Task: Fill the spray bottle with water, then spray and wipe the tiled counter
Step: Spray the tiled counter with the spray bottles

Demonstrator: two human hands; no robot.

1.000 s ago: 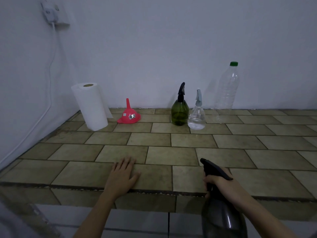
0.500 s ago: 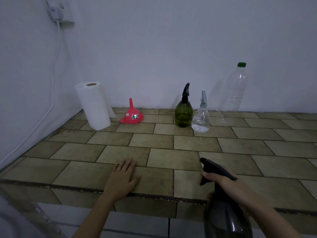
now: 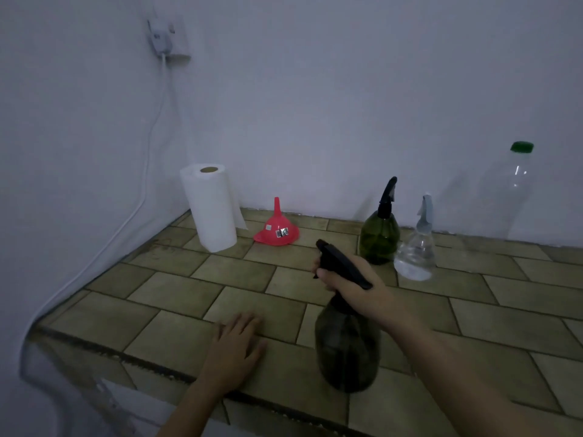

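Spray step: right hand (image 3: 356, 287) clamps dark spray bottle (image 3: 347, 348) at its neck; left hand (image 3: 235, 350) lies flat on tiled surface (image 3: 176, 288). Next: squeeze trigger.

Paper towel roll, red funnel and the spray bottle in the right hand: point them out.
paper towel roll (image 3: 210, 212), head view, on its white side.
red funnel (image 3: 276, 233), head view, on its flared cone.
dark spray bottle (image 3: 345, 348), head view, on its body below the right hand (image 3: 353, 287).

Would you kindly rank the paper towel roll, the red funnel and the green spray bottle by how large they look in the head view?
1. paper towel roll
2. green spray bottle, somewhat smaller than the roll
3. red funnel, clearly smallest
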